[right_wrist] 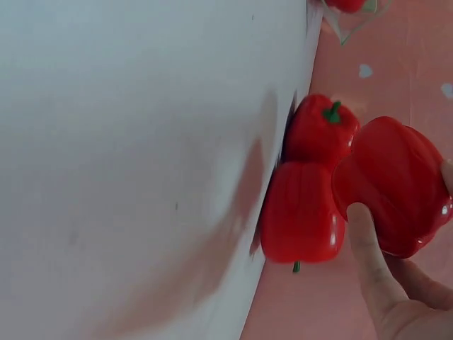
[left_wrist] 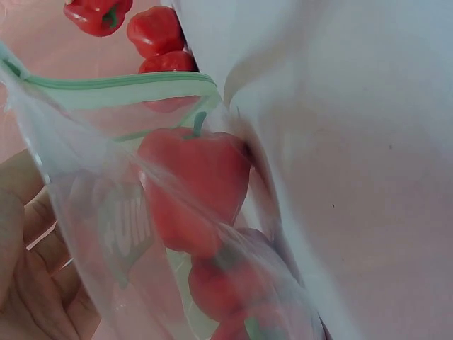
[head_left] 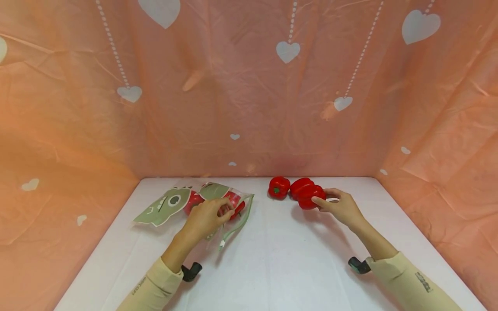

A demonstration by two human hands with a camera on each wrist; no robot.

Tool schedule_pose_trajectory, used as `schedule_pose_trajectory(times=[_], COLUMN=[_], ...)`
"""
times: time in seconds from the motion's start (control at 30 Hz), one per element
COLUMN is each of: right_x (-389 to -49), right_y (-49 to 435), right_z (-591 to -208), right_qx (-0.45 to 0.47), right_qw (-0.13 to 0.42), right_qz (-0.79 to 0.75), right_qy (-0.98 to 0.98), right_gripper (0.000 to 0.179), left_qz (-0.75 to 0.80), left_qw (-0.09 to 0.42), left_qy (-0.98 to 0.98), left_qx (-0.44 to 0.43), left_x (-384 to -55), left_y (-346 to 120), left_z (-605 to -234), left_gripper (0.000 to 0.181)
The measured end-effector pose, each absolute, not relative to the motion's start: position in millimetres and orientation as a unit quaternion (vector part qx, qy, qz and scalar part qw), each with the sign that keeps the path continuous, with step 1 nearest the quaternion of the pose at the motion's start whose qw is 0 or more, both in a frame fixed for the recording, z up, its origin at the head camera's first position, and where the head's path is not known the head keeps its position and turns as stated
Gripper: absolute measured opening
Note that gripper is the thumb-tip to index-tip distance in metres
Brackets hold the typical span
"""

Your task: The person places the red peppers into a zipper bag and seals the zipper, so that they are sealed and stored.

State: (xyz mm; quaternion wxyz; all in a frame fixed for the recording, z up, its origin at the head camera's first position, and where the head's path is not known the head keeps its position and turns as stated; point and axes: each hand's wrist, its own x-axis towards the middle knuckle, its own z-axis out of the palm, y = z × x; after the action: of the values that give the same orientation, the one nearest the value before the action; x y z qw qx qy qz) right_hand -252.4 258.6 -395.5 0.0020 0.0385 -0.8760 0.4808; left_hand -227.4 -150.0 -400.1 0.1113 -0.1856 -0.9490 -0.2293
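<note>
The right hand (head_left: 340, 209) has its fingers around a red pepper (head_left: 311, 198) near the table (head_left: 288, 259)'s far edge, left hand (head_left: 206, 218) at the bag (head_left: 162, 209) toward the far-left corner, grip impossible to tell!

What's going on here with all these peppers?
A person's right hand grips a red bell pepper outside the bag. The left hand holds that clear, green-printed zip bag, its mouth facing right, with several peppers inside. Two more loose peppers rest on the white table near the gripped one.
</note>
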Motion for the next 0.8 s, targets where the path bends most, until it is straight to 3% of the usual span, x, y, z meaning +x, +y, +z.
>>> schedule_pose_trajectory(times=[0.8], right_x=[-243], right_y=[199], right_z=[-414], right_qx=[0.057], right_qw=[-0.086], right_qz=[0.538], right_qy=[-0.837], right_gripper=[0.070], left_qz=[-0.241], left_qw=[0.104], left_qy=[-0.949], left_qx=[-0.172], left_x=[-227], left_y=[-150], left_z=[-398], left_gripper=[0.007])
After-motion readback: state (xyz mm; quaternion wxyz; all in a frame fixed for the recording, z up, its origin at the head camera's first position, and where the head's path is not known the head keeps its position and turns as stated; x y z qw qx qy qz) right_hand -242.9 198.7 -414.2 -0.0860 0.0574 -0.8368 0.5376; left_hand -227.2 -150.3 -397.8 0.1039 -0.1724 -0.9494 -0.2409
